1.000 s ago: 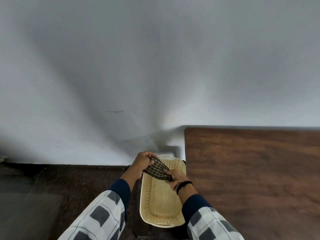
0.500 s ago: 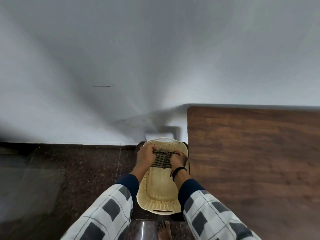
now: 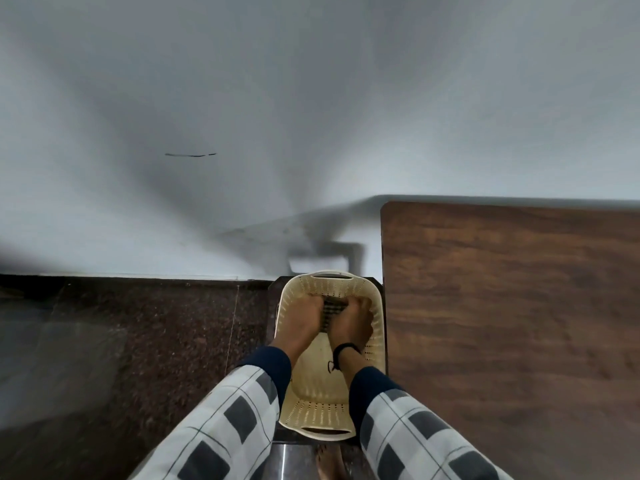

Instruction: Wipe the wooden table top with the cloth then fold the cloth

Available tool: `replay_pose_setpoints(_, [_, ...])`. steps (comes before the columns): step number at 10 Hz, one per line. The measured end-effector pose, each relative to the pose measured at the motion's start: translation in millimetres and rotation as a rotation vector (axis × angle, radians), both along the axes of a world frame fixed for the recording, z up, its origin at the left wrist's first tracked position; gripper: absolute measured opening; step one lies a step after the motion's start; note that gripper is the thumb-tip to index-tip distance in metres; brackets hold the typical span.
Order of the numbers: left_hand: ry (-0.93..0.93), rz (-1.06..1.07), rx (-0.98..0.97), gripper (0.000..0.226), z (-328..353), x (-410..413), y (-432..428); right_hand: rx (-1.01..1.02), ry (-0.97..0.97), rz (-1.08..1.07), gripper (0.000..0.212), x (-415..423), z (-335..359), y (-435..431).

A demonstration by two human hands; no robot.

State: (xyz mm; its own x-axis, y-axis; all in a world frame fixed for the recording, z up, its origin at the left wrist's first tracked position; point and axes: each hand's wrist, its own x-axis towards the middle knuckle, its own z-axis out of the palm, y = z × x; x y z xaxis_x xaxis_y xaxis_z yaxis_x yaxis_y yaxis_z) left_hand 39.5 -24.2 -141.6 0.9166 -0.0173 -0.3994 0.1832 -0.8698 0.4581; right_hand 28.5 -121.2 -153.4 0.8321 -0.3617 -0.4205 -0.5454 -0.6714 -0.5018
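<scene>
Left hand [image 3: 301,315] and right hand [image 3: 351,320] keep a clenched grip on the cloth [image 3: 333,308] inside the basket [image 3: 322,414] (tabletop [image 3: 502,323] just right of it); a careless release could unfold it.

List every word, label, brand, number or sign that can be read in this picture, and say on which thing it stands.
No readable text: none on the basket, the checked cloth, the wooden table top or the sleeves.
The dark streak on the wall is a mark, not writing.
</scene>
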Motion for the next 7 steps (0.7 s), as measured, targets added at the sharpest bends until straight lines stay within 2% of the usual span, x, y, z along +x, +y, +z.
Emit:
replay_pose_setpoints(1, [0.157, -0.320, 0.154, 0.030, -14, 2, -2, -0.024, 0.065, 0.097, 0.026, -6, -9, 1])
replay_pose_setpoints(2, [0.274, -0.378, 0.207, 0.048, -27, 0, 2, 0.038, 0.241, 0.200, 0.040, -5, -17, -4])
replay_pose_setpoints(3, [0.354, -0.395, 0.242, 0.057, -24, -2, 2, 0.038, 0.276, 0.284, 0.053, -5, -15, -6])
replay_pose_setpoints(4, [0.368, -0.360, 0.159, 0.041, 4, 3, -1, 0.072, 0.240, 0.315, 0.040, -1, 4, -6])
replay_pose_setpoints(5, [0.315, -0.328, 0.048, 0.035, 54, 13, 3, 0.163, 0.152, 0.330, 0.026, 10, 41, -8])
replay_pose_setpoints(6, [0.188, -0.337, 0.075, 0.029, 115, 29, 10, 0.152, 0.046, 0.301, 0.019, 26, 94, -18])
replay_pose_setpoints(7, [-0.014, -0.304, 0.085, 0.031, 170, 38, 16, 0.179, -0.145, 0.307, 0.039, 40, 145, -36])
